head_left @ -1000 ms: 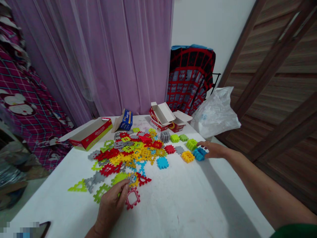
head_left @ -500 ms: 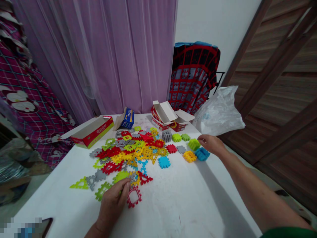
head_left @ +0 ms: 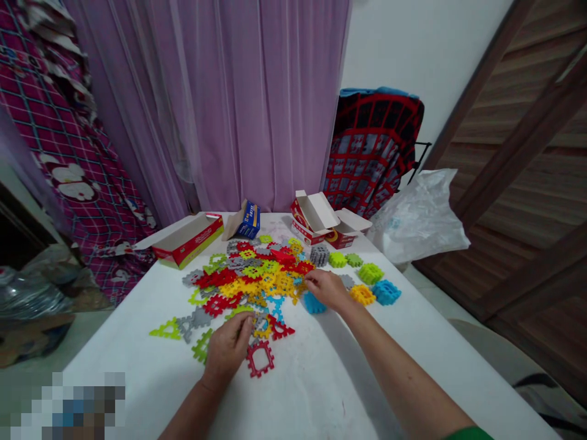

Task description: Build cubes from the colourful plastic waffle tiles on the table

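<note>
Interlocking plastic tiles (head_left: 275,283) in red, yellow, grey, green and blue lie in a loose heap at the table's middle. At the heap's near edge my left hand (head_left: 228,347) is closed, thumb against fingers; what it holds, if anything, is hidden. A red square frame tile (head_left: 260,359) lies just right of it, and a green tile (head_left: 202,346) to its left. My right hand (head_left: 328,289) is over the heap's right side, fingers loosely bent and apart from the thumb, with nothing visible in them. It partly covers a blue tile (head_left: 313,303).
Sorted stacks stand on the right: grey (head_left: 320,255), green (head_left: 370,273), yellow (head_left: 362,295) and blue (head_left: 386,293). Opened boxes, red-green (head_left: 188,241), blue (head_left: 249,220) and red (head_left: 308,232), line the back. A clear plastic bag (head_left: 419,214) hangs at the right edge.
My right hand has moved left from the green stack to the heap's right side. My left hand stays by the near edge of the heap. The view has shifted slightly.
</note>
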The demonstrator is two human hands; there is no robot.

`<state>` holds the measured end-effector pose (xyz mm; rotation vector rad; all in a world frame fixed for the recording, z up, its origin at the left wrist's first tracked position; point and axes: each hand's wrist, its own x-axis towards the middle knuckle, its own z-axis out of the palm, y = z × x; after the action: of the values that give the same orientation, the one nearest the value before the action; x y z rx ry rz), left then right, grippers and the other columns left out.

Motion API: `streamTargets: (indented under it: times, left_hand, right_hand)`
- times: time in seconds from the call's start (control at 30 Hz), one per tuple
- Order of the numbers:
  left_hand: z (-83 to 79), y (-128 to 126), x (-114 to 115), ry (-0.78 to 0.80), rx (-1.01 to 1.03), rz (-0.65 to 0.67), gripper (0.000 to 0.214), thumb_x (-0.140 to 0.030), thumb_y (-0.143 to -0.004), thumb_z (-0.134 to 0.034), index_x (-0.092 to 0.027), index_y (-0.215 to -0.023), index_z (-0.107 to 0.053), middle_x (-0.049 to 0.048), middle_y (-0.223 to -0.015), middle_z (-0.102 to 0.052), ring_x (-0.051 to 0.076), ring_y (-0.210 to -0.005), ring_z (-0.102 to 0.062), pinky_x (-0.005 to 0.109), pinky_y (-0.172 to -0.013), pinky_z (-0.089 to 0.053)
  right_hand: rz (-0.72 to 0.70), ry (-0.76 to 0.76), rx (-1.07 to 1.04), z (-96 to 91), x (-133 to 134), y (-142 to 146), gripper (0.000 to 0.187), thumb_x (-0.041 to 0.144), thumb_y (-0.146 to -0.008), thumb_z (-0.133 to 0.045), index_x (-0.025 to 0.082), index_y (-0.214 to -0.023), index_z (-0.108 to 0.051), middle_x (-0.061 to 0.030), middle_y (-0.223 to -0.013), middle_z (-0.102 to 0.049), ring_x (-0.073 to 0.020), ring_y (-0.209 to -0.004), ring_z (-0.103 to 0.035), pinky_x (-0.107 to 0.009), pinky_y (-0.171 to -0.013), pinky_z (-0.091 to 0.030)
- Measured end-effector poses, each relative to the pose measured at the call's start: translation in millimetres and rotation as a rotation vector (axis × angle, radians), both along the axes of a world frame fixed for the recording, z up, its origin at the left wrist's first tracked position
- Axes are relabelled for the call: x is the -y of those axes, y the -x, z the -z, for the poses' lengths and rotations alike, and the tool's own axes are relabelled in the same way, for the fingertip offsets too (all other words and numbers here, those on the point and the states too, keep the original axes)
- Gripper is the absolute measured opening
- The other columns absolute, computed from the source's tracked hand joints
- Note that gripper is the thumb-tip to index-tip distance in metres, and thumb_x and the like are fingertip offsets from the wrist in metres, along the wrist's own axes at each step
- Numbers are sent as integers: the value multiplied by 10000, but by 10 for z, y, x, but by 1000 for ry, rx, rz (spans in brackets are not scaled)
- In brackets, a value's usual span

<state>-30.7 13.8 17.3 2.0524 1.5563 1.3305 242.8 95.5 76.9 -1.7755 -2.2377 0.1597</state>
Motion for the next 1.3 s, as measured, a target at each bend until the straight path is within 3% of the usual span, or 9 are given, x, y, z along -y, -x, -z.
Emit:
streamTargets:
  times: [0.13,0.37,0.57,0.8,0.97,1.13,1.3]
  left_hand:
    - [-27,-11,7,87,77,-36,280,-381,-891,-466,-208,-922,-685,6,-703,-737,154,-617,-694,238,-612,-545]
    - [-109,-21,35,101,154,-90,293,-387,-880,-458,-200,-868,-684,-2,-653,-699,145,-561,-645,233,-577,-503]
    - [-112,-25,30,93,212,-99,285,-373,-872,-454,-201,-840,-679,-17,-605,-667,131,-524,-610,218,-554,-471]
    - [-97,-2,31,123,215,-82,279,-377,-872,-452,-213,-838,-675,-20,-611,-666,128,-539,-611,212,-553,-464]
    - [-47,11,13,149,251,-67,277,-400,-862,-461,-217,-860,-669,-7,-655,-697,147,-585,-653,227,-568,-489]
    - [-34,7,18,214,359,-37,306,-451,-841,-488,-216,-915,-670,4,-729,-739,139,-534,-641,239,-543,-505]
    - [-96,-6,27,342,548,-7,477,-581,-810,-481,-171,-955,-677,38,-758,-748,118,-448,-580,251,-482,-479]
  right_hand:
    - [-103,23,12,-13,-47,408,260,240,-871,-500,241,-1036,-700,-29,-1080,-708,-181,-1004,-629,-260,-834,-443]
    - [-139,-58,-6,-45,-234,1026,386,305,-847,-571,243,-1226,-608,-54,-1214,-634,-198,-1119,-572,-291,-927,-438]
    - [-192,-96,103,-2,-275,1336,291,356,-852,-585,225,-1095,-678,-70,-1118,-646,-213,-1056,-574,-306,-889,-445]
    - [-108,-126,115,63,-145,1331,217,231,-871,-542,216,-1030,-688,-74,-1046,-660,-205,-1006,-585,-297,-868,-454]
    - [-57,-330,-105,220,-28,1125,231,169,-867,-511,212,-1011,-686,-78,-1018,-670,-206,-981,-599,-322,-868,-480]
    - [-147,-651,-403,417,276,917,232,183,-905,-479,218,-1024,-674,-73,-981,-671,-177,-922,-629,-316,-823,-528]
    - [-298,-741,-421,538,605,870,273,163,-924,-469,232,-1112,-655,-82,-992,-680,-177,-937,-651,-329,-816,-566]
